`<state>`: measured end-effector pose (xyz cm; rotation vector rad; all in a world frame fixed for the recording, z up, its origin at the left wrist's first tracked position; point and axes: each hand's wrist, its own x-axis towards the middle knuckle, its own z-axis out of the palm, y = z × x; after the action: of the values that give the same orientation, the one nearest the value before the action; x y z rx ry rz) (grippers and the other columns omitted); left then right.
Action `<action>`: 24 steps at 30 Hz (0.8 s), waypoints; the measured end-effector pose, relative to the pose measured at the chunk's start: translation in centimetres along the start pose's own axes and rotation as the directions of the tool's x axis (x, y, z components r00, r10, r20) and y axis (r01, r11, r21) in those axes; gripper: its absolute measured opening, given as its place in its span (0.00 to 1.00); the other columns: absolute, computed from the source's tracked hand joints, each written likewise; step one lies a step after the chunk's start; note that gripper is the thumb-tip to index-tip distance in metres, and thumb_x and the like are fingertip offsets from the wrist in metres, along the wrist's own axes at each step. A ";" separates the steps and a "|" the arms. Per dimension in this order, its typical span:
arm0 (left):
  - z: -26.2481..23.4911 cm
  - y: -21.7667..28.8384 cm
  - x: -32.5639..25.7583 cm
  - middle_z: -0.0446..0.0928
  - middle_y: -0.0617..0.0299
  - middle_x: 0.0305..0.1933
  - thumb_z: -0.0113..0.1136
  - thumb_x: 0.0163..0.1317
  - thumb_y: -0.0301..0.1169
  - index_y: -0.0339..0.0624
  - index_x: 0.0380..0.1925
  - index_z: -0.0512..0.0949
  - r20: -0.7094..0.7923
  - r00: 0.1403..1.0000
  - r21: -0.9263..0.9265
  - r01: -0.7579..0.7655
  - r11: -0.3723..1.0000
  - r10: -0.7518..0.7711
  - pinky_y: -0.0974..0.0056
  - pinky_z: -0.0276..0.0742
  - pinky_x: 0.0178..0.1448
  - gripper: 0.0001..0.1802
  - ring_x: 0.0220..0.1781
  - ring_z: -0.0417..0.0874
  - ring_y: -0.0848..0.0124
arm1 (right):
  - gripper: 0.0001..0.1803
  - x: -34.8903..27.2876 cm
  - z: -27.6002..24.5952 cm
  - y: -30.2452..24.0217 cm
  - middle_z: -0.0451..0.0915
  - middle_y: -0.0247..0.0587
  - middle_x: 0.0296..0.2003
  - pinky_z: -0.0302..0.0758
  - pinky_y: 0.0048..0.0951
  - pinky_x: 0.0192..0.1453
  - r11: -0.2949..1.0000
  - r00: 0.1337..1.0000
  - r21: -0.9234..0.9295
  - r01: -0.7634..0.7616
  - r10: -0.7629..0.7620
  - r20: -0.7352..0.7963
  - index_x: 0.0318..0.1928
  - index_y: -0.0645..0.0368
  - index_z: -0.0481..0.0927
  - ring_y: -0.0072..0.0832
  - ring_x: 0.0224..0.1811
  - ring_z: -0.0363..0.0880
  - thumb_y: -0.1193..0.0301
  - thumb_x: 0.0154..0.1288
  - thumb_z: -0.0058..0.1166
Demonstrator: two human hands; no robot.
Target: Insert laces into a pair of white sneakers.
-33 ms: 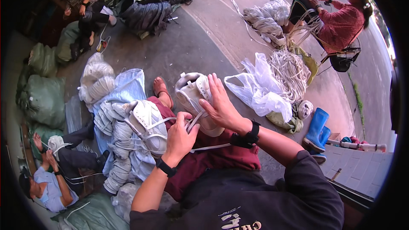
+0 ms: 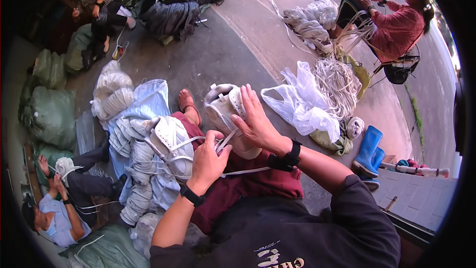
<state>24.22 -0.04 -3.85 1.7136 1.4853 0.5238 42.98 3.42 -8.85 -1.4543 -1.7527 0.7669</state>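
My left hand (image 2: 210,161) pinches a pale flat shoelace (image 2: 226,139) between thumb and fingers. My right hand (image 2: 260,128) lies with fingers stretched along the side of a beige-white sneaker (image 2: 221,110), its thumb near the eyelets. This sneaker stands over my dark red trousers (image 2: 253,183), toe toward me. To the left of my left hand rests a second white sneaker (image 2: 172,145), with a lace strung loosely across its front. A thin lace end runs from below my left hand toward my right wrist. My fingers partly hide the first sneaker.
Bundled white shoe uppers (image 2: 134,139) lie on a pale blue sack (image 2: 151,94) at left. Right stand a clear plastic bag (image 2: 302,104), a heap of laces (image 2: 339,84) and blue boots (image 2: 369,151). Black bags (image 2: 171,12) lie farther off. Other people sit left, far left and far right.
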 end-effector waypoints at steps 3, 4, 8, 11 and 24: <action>-1.5 -0.1 -0.4 0.82 0.49 0.35 0.64 0.61 0.31 0.41 0.42 0.76 0.022 0.983 0.291 -0.181 0.940 0.182 0.51 0.77 0.37 0.12 0.34 0.84 0.48 | 0.44 0.2 0.6 0.9 0.41 0.69 0.75 0.44 0.48 0.80 0.999 0.998 -0.016 0.050 -0.050 0.028 0.75 0.69 0.43 0.61 0.78 0.41 0.62 0.71 0.51; -2.0 -0.1 -0.7 0.82 0.49 0.35 0.64 0.61 0.31 0.41 0.42 0.76 0.022 0.984 0.291 -0.176 0.940 0.178 0.51 0.77 0.37 0.12 0.34 0.84 0.48 | 0.43 0.0 0.5 1.2 0.41 0.69 0.75 0.43 0.47 0.80 0.997 0.997 -0.023 0.077 -0.077 0.031 0.75 0.70 0.43 0.61 0.79 0.41 0.62 0.72 0.50; -3.8 0.2 -1.9 0.81 0.52 0.33 0.58 0.66 0.32 0.42 0.39 0.79 0.100 0.978 0.492 -0.210 0.845 0.184 0.50 0.77 0.35 0.07 0.32 0.83 0.49 | 0.43 -0.3 0.2 1.5 0.40 0.69 0.75 0.42 0.47 0.81 0.995 0.995 -0.023 0.101 -0.100 0.021 0.76 0.69 0.41 0.59 0.79 0.39 0.63 0.73 0.48; -4.4 0.7 -3.2 0.79 0.55 0.30 0.57 0.67 0.32 0.44 0.41 0.80 0.118 0.968 0.558 -0.249 0.791 0.221 0.50 0.77 0.32 0.07 0.29 0.82 0.51 | 0.42 -0.6 -0.2 1.7 0.40 0.69 0.75 0.41 0.46 0.81 0.995 0.995 -0.011 0.101 -0.101 0.014 0.76 0.70 0.41 0.58 0.79 0.40 0.63 0.73 0.47; -4.4 3.1 -5.3 0.82 0.51 0.35 0.60 0.64 0.29 0.41 0.47 0.78 0.070 0.980 0.580 -0.191 0.792 0.186 0.51 0.78 0.34 0.13 0.32 0.84 0.49 | 0.40 -1.5 -0.9 2.9 0.40 0.64 0.76 0.41 0.42 0.81 0.996 0.996 0.015 0.089 -0.089 0.022 0.77 0.67 0.40 0.52 0.80 0.38 0.64 0.75 0.44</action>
<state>21.68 -3.77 2.17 2.3589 1.5781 0.1494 45.53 2.45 -10.92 -1.3531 -1.8129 0.7502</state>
